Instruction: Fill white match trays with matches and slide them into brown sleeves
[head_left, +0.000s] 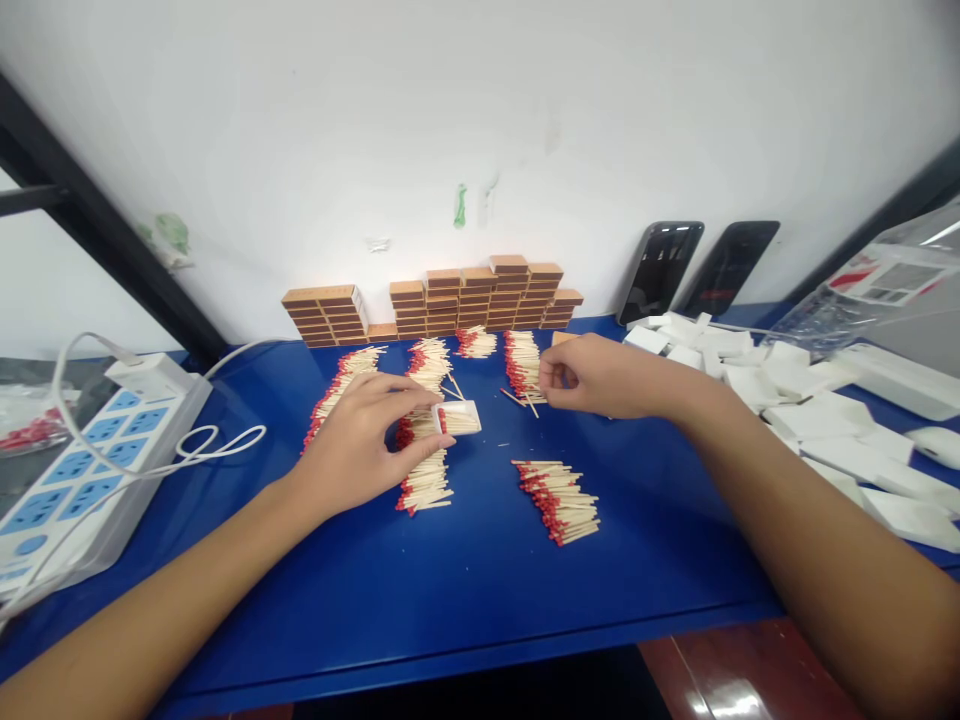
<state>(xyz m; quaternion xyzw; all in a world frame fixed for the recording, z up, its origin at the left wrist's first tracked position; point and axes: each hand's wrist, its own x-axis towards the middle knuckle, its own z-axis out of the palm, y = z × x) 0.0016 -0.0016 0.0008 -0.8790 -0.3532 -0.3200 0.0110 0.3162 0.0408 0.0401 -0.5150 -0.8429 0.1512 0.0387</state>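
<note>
My left hand (371,425) grips a small white matchbox tray (469,418) between thumb and fingers, with a few red-headed matches (450,420) lying in it. Under and behind that hand are heaps of matches (427,480), partly covered by it. My right hand (581,373) has its fingers curled together at the edge of another match heap (523,362); whatever is in them is hidden. Beside its fingertips, a couple of loose matches (514,398) lie on the blue table. Nearer to me is one more heap of matches (559,500).
Stacked brown matchboxes (472,300) line the wall. Many white empty trays (795,400) are piled on the right, near two dark phones (660,270) and a plastic bag (862,285). A white power strip (97,460) with cables occupies the left.
</note>
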